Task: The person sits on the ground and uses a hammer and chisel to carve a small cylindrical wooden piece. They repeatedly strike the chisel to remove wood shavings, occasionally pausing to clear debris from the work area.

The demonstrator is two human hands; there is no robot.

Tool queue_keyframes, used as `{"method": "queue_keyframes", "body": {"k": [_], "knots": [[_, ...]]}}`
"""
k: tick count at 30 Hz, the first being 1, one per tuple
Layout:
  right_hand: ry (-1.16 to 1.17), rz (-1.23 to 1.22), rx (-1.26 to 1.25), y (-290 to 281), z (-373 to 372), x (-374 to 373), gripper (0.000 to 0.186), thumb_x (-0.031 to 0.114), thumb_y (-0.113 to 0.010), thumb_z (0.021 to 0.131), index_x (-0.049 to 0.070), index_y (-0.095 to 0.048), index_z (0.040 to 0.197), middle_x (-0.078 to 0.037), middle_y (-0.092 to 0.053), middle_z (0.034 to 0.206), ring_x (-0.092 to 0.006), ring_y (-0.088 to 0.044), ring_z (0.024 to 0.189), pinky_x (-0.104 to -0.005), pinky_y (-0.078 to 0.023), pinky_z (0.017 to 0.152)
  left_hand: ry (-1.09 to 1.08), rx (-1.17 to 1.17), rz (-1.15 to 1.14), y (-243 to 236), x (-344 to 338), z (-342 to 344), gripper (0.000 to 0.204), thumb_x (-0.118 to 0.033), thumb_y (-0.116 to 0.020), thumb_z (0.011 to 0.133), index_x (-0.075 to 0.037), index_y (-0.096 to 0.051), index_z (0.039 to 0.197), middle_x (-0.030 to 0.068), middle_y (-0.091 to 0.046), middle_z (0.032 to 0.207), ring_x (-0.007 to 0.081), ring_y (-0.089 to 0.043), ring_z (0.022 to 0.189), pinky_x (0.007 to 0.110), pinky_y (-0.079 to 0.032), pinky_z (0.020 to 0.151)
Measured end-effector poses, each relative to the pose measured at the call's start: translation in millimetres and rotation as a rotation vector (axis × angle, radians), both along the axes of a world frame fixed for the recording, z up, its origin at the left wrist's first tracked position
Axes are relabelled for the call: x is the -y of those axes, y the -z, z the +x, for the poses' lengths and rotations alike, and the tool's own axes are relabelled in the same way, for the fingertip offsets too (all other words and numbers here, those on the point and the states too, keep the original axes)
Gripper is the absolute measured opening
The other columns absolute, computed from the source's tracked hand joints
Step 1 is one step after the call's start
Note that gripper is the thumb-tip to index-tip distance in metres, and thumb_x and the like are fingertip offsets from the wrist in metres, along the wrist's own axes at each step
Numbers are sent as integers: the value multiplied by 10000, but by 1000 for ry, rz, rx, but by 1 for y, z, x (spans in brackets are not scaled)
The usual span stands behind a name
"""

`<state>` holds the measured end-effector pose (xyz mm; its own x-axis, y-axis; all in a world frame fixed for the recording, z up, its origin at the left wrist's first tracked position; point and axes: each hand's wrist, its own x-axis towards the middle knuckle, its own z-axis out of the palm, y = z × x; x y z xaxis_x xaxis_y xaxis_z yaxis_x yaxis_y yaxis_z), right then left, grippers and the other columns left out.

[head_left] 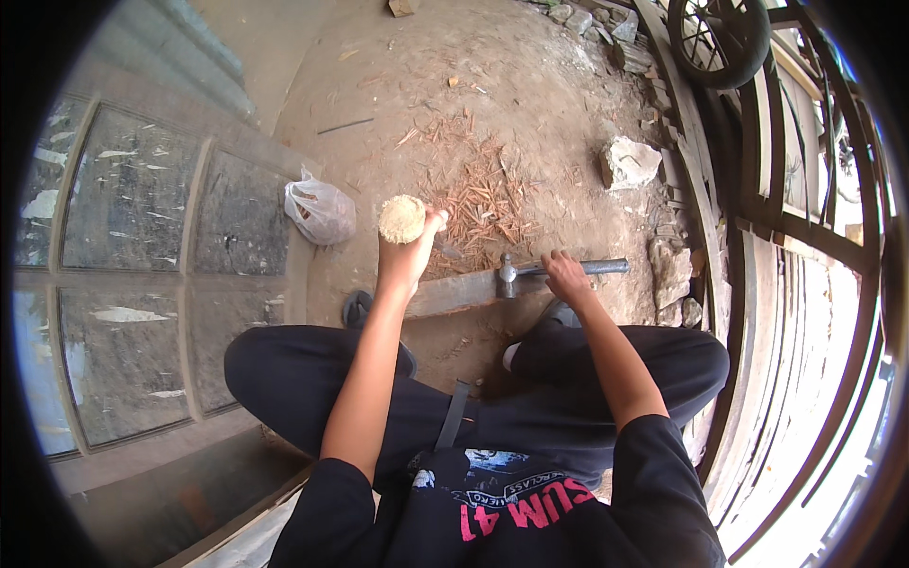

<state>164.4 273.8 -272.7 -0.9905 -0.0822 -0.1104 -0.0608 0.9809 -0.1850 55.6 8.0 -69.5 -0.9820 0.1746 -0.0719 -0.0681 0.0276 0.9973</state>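
Observation:
My left hand [409,254] is raised in front of me, wrapped round an upright wooden piece [401,219]. Only its pale, round, frayed end faces up; the rest is hidden behind my hand. My right hand [567,277] grips the dark handle of a hammer [507,275], whose metal head points left. Below the hammer head is a long wooden block [454,295], lying crosswise on the ground between my feet. The hammer head overlaps its right end; whether they touch I cannot tell.
Reddish wood chips [488,204] are scattered beyond the block. A tied plastic bag [321,208] rests by a paneled wooden door [133,189] on the left. On the right are a pale rock [630,163], several stones, a wooden frame and a spoked wheel [719,40].

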Motion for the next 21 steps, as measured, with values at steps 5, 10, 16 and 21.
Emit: {"method": "queue_keyframes", "body": {"k": [5, 10, 16, 21], "knots": [[11, 50, -5, 4, -7, 8, 157, 99, -551, 785, 77, -568, 940, -123, -568, 929, -280, -563, 960, -404, -442, 798, -24, 27, -22, 11, 11, 9, 83, -34, -597, 813, -36, -532, 761, 39, -561, 727, 135, -556, 719, 290, -440, 719], [-71, 113, -55, 10, -3, 4, 154, 128, -535, 800, 90, -577, 943, -117, -571, 898, -252, -570, 917, -376, -395, 795, -117, 87, 65, 28, 21, 30, 96, -35, -592, 813, -38, -521, 748, 48, -545, 722, 142, -551, 734, 295, -440, 727], [-53, -69, 217, 3, 7, 7, 216, 212, -580, 819, 33, -574, 942, -148, -604, 887, -263, -601, 899, -404, -448, 773, -89, 107, 0, 44, 20, 30, 80, -45, -597, 815, -42, -536, 764, 35, -564, 718, 126, -555, 727, 282, -443, 721], [258, -391, 689, -57, -11, 23, 293, 276, -611, 825, -9, -599, 892, -208, -635, 775, -307, -644, 788, -428, -496, 694, -116, 118, -69, 57, 19, 35, 84, -52, -610, 806, -43, -542, 758, 26, -584, 727, 118, -563, 707, 275, -449, 691]]}}
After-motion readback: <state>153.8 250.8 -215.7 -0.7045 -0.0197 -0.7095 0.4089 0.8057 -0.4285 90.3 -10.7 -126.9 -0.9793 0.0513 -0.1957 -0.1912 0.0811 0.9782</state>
